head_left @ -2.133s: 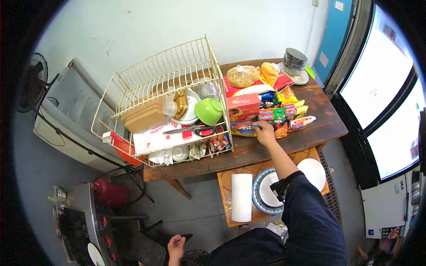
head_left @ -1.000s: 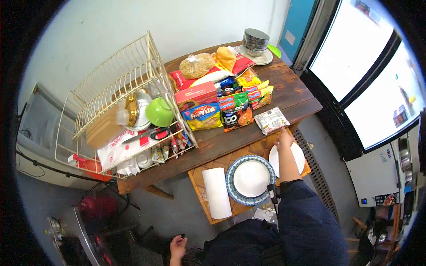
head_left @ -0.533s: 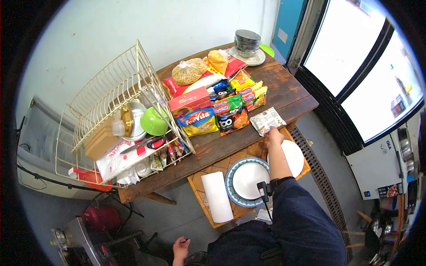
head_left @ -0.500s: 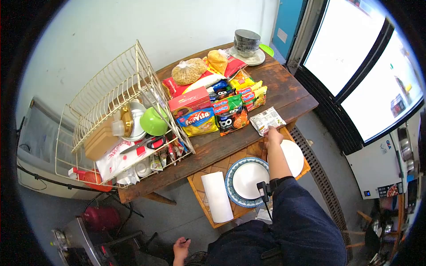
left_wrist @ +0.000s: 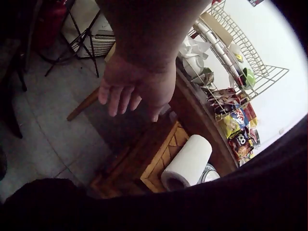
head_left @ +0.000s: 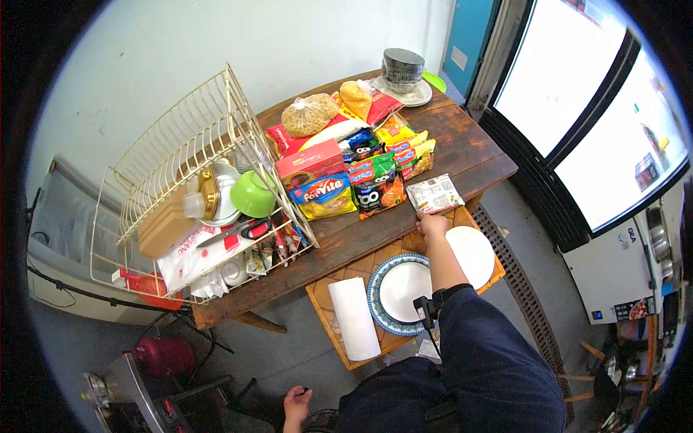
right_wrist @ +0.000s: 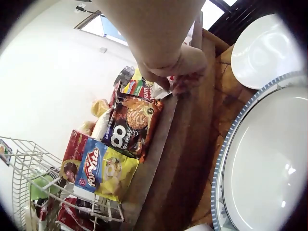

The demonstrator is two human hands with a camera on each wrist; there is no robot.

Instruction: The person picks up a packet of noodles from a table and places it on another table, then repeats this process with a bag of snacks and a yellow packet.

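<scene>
Over the near edge of the wooden table (head_left: 476,162), my right hand (head_left: 434,227) pinches the near left corner of a flat white food packet (head_left: 435,193) with small print and a reddish edge. The packet lies flat on the tabletop. In the right wrist view my right hand (right_wrist: 180,72) hides most of it. Left of it stand a black noodle packet (head_left: 381,198) and a blue-and-yellow biscuit bag (head_left: 323,195). My left hand (left_wrist: 137,86) hangs low over the floor, fingers loose, holding nothing.
A wire dish rack (head_left: 227,108) holding a green bowl (head_left: 252,193) and scissors stands on the left. Lower down, a small tiled table carries a paper towel roll (head_left: 354,319), a blue-rimmed plate (head_left: 374,289) and a white plate (head_left: 473,256). Stacked bowls (head_left: 403,66) stand behind.
My right hand has moved from the biscuit bag to the white packet on the right, then along its near edge to the left corner. The packet has turned slightly. The left hand stays low.
</scene>
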